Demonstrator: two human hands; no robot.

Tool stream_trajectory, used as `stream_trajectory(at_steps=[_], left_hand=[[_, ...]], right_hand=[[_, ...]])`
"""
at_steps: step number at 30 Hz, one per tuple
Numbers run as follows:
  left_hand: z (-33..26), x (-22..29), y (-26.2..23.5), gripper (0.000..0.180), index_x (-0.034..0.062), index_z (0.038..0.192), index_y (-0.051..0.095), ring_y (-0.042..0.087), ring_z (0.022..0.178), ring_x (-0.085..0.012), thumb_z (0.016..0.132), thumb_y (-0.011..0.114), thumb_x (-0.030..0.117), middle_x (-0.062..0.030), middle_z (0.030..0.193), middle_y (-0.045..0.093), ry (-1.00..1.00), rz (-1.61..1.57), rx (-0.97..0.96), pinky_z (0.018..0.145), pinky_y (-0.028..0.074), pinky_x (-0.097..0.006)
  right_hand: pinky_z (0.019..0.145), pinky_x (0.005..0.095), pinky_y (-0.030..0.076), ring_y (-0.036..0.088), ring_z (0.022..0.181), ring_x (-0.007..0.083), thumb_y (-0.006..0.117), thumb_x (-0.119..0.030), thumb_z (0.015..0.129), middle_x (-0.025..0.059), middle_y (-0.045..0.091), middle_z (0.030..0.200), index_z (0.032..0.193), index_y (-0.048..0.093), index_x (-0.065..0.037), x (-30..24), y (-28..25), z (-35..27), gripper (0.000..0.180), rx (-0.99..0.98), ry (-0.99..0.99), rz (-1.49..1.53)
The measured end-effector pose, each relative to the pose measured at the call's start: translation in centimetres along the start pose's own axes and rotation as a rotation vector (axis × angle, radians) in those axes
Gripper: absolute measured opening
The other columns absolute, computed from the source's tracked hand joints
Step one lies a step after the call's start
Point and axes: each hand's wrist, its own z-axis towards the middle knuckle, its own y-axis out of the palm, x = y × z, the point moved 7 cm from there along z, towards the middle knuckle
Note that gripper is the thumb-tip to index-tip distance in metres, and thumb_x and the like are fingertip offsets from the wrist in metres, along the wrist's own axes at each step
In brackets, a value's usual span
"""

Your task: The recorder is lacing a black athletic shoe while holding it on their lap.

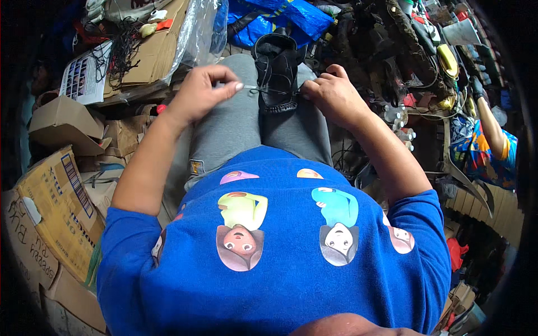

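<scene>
A black shoe (278,73) is held between my knees, toe toward me, with a dark lace hanging over its opening. A thin thread (252,88) stretches sideways across the shoe's front. On the left, my left hand (206,91) is closed, fingers curled and thumb pointing at the shoe, with the thread's end running to it. Just right of the shoe, my right hand (334,95) pinches the other side of the thread close to the shoe's edge. What lies inside the curled fingers is mostly hidden.
Cardboard boxes (63,124) and a flattened carton (59,207) crowd the left. A blue plastic bag (305,19) lies beyond the shoe. Small bottles (399,120) and a curved blade (468,182) are at the right, near another person's arm (491,126).
</scene>
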Motion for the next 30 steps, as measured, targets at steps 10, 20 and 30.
stream_trajectory(at_steps=[10,20,30], left_hand=[[7.4,-0.1,7.7,0.016,0.0056,0.098,0.054,0.058,0.076,-0.017,0.09,0.058,0.019,-0.0062,0.086,0.059,-0.049,-0.286,-0.004,0.068,0.048,-0.031],[8.1,1.4,10.5,0.023,0.0039,0.098,0.048,0.057,0.088,-0.0397,0.081,0.061,0.014,-0.0202,0.091,0.06,0.208,0.263,0.015,0.078,0.046,-0.046],[6.1,0.0,6.3,0.035,0.0029,0.103,0.063,0.057,0.076,-0.0102,0.097,0.048,0.034,-0.0016,0.081,0.062,0.016,-0.716,0.013,0.074,0.044,-0.024]], right_hand=[[0.092,0.0468,0.035,0.064,0.08,0.0234,0.048,-0.01,0.082,0.0072,0.064,0.072,0.09,0.059,-0.011,-2.1,-0.2,0.9,0.014,-0.184,0.02,-0.226],[0.084,0.0391,0.038,0.06,0.072,0.0256,0.053,-0.01,0.075,0.0058,0.06,0.067,0.084,0.058,-0.012,-0.5,-0.2,-1.8,0.011,-0.068,0.024,-0.028],[0.068,0.0226,0.042,0.054,0.075,0.0058,0.068,-0.018,0.083,-0.0028,0.06,0.075,0.087,0.067,-0.002,6.3,-1.0,-7.9,0.017,0.34,0.739,1.257]])
